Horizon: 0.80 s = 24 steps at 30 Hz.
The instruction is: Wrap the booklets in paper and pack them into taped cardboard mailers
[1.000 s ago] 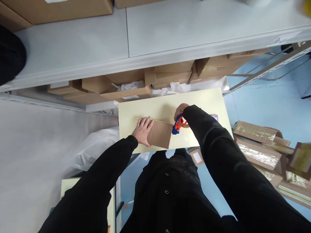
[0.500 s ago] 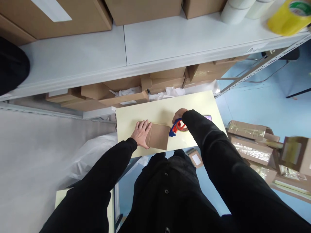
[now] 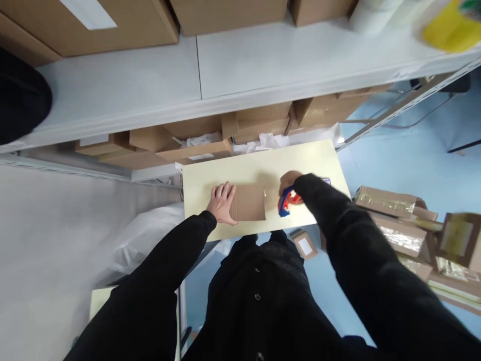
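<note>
A small brown cardboard box (image 3: 250, 202) lies on the pale yellow table (image 3: 210, 173). My left hand (image 3: 221, 203) rests on the box's left end, fingers spread over its far edge and thumb along the near side. To the right of the box, my right hand (image 3: 288, 181) is wrapped round a blue and red tape dispenser (image 3: 286, 203), held apart from the box. A short shiny bit, which looks like tape, shows at the box's right edge. My right sleeve hides part of the dispenser and most of a phone (image 3: 326, 181).
Beyond the table stands a grey shelf (image 3: 240, 70) with large cartons (image 3: 229, 15), and a yellow tape roll (image 3: 449, 30) at its right. Open boxes (image 3: 203, 150) fill the lower level. Taped cartons (image 3: 402, 235) are piled on the floor at right; a small box (image 3: 304, 244) lies below the table.
My right hand has moved to the right with the tape dispenser, away from the box edge. My left hand stays on the box, which has turned slightly. The view has shifted a little.
</note>
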Available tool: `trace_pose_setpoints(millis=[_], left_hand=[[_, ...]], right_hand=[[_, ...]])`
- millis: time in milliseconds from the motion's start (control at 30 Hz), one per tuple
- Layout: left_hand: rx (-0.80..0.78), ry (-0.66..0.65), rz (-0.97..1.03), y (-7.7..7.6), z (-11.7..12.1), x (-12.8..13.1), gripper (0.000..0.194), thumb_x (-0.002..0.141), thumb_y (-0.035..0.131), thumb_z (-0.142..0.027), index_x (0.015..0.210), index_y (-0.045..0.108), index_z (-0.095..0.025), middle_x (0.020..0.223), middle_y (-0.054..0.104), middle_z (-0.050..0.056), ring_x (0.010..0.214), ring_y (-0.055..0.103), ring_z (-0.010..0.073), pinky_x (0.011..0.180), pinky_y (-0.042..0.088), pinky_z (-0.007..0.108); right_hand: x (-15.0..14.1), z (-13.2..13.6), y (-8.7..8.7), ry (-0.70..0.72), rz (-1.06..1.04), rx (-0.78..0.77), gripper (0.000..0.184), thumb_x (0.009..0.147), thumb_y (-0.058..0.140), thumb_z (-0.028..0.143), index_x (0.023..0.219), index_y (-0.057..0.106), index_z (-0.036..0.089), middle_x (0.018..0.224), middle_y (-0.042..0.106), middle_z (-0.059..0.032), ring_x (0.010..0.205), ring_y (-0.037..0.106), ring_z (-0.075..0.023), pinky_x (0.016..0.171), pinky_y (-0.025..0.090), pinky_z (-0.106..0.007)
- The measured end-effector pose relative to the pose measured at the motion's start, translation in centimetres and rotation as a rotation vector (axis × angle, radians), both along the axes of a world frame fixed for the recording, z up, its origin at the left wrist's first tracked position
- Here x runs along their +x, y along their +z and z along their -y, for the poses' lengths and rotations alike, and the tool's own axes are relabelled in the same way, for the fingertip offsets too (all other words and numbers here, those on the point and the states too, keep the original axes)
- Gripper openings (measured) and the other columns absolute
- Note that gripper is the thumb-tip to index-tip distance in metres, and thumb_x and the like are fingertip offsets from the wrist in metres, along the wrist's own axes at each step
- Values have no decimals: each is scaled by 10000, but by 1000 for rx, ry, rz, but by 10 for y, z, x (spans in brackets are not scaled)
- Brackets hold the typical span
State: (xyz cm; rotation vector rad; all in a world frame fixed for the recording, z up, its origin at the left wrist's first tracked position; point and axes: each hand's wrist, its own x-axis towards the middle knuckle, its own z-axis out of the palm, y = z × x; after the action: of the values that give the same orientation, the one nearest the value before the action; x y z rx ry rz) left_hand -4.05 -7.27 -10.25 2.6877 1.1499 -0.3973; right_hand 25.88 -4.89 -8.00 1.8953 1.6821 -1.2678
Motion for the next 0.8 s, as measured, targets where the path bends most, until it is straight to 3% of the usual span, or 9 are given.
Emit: trace_pose_setpoints(millis=[133, 267, 367, 467, 567, 700, 800], left_hand=[[-1, 29, 21, -2, 1, -3, 1453, 320, 759, -710, 1482, 221, -23, 1525, 183, 313, 1366, 197, 473, 1102, 74, 597], [-4, 55, 56, -3, 1, -4, 1431, 360, 703, -783, 1481, 234, -28, 1524, 176, 321, 1376, 192, 476, 1094, 95, 601], [4, 93, 98, -3, 3, -4, 1282, 495, 660, -775, 1482, 258, -63, 1526, 202, 303, 1382, 222, 451, 1094, 131, 584], [30, 179, 144, -4, 7, -7, 1075, 659, 615, -698, 1479, 280, -88, 1539, 189, 281, 1399, 227, 420, 1101, 171, 556], [59, 303, 175, -7, 15, -12, 941, 762, 566, -621, 1483, 268, -93, 1554, 145, 272, 1418, 182, 429, 1089, 189, 597], [10, 461, 259, -21, 29, -21, 910, 804, 542, -579, 1488, 218, -75, 1554, 97, 294, 1421, 163, 449, 1060, 255, 625], [-69, 544, 414, -35, 38, -27, 955, 809, 548, -561, 1499, 120, -57, 1551, 57, 307, 1434, 141, 429, 1060, 312, 581]], right_hand=[[43, -4, 21, 42, 98, -79, 356, 581, 779, 462, 505, 631, 148, 519, 596, -60, 575, 595, -207, 564, 422, -297], [68, 17, 36, -189, 42, 190, 424, 786, 580, 522, 583, 607, 151, 654, 651, -100, 588, 582, -187, 564, 415, -286], [74, 47, 43, -367, -88, 395, 380, 872, 439, 419, 700, 628, 139, 734, 669, -106, 638, 593, -182, 580, 433, -269], [73, 76, 49, -432, -248, 469, 260, 797, 455, 242, 923, 649, 124, 808, 686, -80, 668, 616, -171, 588, 464, -247], [64, 98, 49, -415, -292, 527, 447, 716, 477, 162, 1143, 599, 115, 869, 701, -68, 680, 636, -172, 608, 499, -252], [41, 120, 34, -320, -122, 709, 492, 757, 488, 172, 1241, 562, 124, 1078, 693, -125, 853, 666, -229, 766, 526, -325], [24, 133, 26, -303, -7, 744, 479, 804, 486, 186, 1275, 549, 131, 1191, 656, -162, 906, 676, -262, 813, 522, -368]])
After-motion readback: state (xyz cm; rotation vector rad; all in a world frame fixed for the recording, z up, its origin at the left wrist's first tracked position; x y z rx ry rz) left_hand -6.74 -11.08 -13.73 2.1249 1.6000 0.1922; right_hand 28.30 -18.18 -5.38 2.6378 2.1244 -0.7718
